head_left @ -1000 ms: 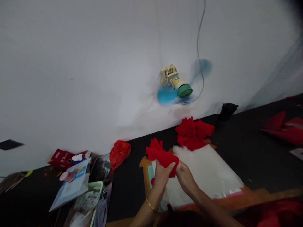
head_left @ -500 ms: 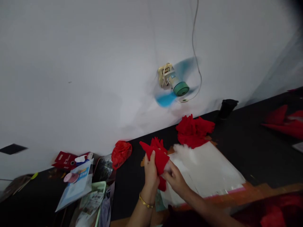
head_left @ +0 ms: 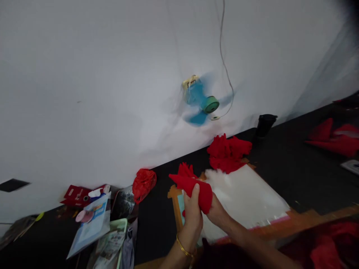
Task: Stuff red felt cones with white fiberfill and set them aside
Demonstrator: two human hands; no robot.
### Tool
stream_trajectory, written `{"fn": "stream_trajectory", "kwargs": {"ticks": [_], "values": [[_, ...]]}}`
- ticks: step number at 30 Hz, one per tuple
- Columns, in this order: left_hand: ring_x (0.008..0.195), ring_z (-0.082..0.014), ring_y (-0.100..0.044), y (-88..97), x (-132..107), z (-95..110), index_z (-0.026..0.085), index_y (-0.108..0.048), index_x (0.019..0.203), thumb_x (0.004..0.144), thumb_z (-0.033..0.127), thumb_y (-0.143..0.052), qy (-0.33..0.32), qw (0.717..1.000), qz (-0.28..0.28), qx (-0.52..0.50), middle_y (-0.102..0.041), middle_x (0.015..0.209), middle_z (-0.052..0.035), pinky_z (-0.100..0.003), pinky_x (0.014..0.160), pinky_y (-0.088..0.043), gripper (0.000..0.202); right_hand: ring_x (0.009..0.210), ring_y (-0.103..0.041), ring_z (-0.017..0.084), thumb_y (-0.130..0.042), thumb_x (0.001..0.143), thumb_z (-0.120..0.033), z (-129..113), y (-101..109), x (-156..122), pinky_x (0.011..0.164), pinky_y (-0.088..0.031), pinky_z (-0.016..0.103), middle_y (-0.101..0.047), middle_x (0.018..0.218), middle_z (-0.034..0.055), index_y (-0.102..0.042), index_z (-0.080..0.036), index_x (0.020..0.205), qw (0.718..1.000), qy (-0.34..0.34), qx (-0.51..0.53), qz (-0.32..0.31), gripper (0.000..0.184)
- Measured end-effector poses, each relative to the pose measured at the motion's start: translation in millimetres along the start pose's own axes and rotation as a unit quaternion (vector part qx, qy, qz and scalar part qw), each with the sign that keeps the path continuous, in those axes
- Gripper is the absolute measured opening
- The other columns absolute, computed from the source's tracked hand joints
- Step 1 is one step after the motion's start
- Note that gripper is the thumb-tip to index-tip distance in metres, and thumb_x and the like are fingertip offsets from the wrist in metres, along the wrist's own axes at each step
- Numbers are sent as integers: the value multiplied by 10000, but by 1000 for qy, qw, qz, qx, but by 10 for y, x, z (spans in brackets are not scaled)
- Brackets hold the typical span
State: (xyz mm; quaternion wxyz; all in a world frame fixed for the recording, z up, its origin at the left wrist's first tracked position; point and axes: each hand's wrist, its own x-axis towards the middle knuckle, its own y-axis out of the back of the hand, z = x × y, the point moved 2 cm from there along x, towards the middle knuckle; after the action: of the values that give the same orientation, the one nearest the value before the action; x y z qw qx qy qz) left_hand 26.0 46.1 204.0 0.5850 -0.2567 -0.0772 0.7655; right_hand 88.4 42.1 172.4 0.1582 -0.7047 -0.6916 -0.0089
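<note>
In the upper middle, a blue-bladed fan (head_left: 211,104) is fixed on the pale wall (head_left: 112,74), beside a hanging cord (head_left: 221,45); at the right of centre stands a black cup (head_left: 264,127); in the lower left, a pink spool (head_left: 84,216) lies on a flat packet (head_left: 89,233) near a green basket (head_left: 123,225)

Wall (head_left: 112,93) behind counter (head_left: 283,160), fan (head_left: 211,104) on wall. Sheet (head_left: 246,201) on counter, cloth pile (head_left: 228,153) at its far edge, cup (head_left: 266,126) right of pile. Cone (head_left: 193,187) in left hand (head_left: 193,211), above sheet's left end. Further left: bag (head_left: 144,185), then packet (head_left: 97,228), spool (head_left: 84,216) on it, box (head_left: 76,195) behind, basket (head_left: 123,225) to packet's right.
</note>
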Motion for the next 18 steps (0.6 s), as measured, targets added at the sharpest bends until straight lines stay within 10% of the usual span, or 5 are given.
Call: {"fn": "stream_trajectory", "kwargs": {"ticks": [6,11,14,18], "values": [[872,-216,-717,-35,179,166,120,-674,1066,779,363,-728,81,993,-4,-80,-743,963,-109,-331,865,-550,380,1092,-645,255,-598,822,-210,-238,187,166,982,-517,444,-718,1108,70,-662,-230,1177,991,26,-103,-81,361],[808,-202,-712,-23,329,301,117,-680,1024,860,328,-622,157,976,35,-150,-746,921,-109,-311,786,-578,273,1285,-514,270,-628,841,-200,-322,392,106,1008,-497,452,-539,1401,120,-553,-240,1316,951,141,-272,-26,483],[840,-227,-708,-8,344,298,126,-678,1021,857,373,-619,181,969,39,-163,-744,898,-111,-328,773,-581,302,1117,-622,218,-558,896,-157,-357,487,-12,892,-568,363,-641,1216,110,-610,-245,1219,928,205,-306,62,338],[899,-248,-704,-3,306,207,142,-691,1002,844,438,-625,189,973,36,-124,-743,938,-117,-355,836,-568,342,1076,-654,199,-468,926,-123,-267,393,-92,938,-562,362,-685,1164,87,-615,-249,1244,919,215,-329,10,373]]}}
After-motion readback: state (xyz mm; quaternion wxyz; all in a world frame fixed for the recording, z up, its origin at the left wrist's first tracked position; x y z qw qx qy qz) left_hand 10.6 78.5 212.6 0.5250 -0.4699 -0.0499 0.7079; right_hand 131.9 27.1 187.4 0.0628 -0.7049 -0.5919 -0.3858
